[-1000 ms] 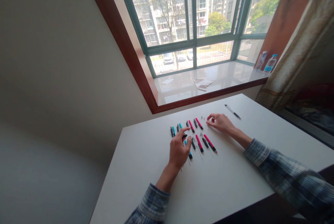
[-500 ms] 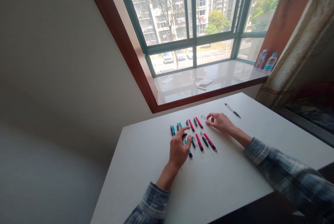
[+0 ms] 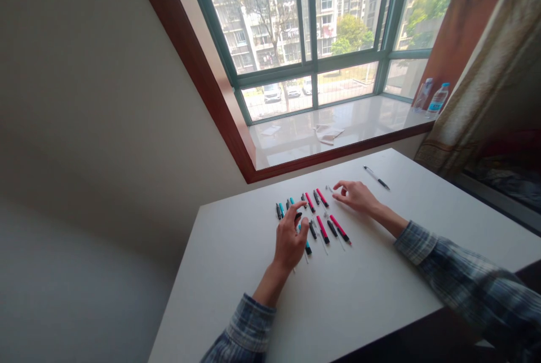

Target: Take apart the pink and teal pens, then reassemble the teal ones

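Hovering my open right hand by slim pink-and-black pens and my cupped left hand, its grip unclear, over teal-and-black pens, I could easily nudge the tight rows askew.

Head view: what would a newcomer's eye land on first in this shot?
Rows of pink, teal and black pen parts on the white table catch the eye at the centre, with the left hand over them and the right hand beside them. Above, a large window shows apartment blocks.
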A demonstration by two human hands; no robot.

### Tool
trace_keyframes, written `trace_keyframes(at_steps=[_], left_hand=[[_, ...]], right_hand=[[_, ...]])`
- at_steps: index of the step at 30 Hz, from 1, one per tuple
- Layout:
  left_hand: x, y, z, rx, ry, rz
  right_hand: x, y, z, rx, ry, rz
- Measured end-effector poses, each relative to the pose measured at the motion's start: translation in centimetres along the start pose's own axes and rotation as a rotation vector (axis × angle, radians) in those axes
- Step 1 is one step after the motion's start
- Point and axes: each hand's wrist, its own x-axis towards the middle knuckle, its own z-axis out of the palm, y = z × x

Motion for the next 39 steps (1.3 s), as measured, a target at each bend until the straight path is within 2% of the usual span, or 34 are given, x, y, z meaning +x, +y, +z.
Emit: trace_keyframes(at_steps=[2, 5, 9, 12, 18, 21, 28, 39], left_hand=[[-0.1, -0.2, -0.1, -0.007, -0.009, 0.017], [-0.2, -0.4, 0.0, -0.03, -0.035, 0.049], [0.0, -0.1, 0.1, 0.02, -0.097, 0.047], [0.1, 0.3, 0.2, 0.043, -0.145, 0.092], [-0.3, 0.3, 0.3, 0.078, -0.192, 0.101], [-0.3, 0.3, 0.4, 0.008, -0.189, 0.042], [0.2, 0.3, 0.4, -0.388, -0.215, -0.078], [0.1, -0.1, 0.5, -0.473, -0.237, -0.133]], right_hand=[[-0.2, -0.7, -0.2, 0.076, 0.076, -0.045], [-0.8, -2.5, -0.4, 0.242, 0.142, -0.2], [-2.4, -5.2, 0.2, 0.466, 0.019, -0.406], [-3.4, -6.5, 1.0, 0.569, -0.046, -0.426], [-3.9, -7.2, 1.3, 0.644, -0.019, -0.403], [-3.9, -7.3, 0.8, 0.641, 0.001, -0.46], [-4.1, -7.5, 0.3, 0.543, -0.052, -0.6], [-4.1, -7.5, 0.0, 0.459, -0.109, -0.631]])
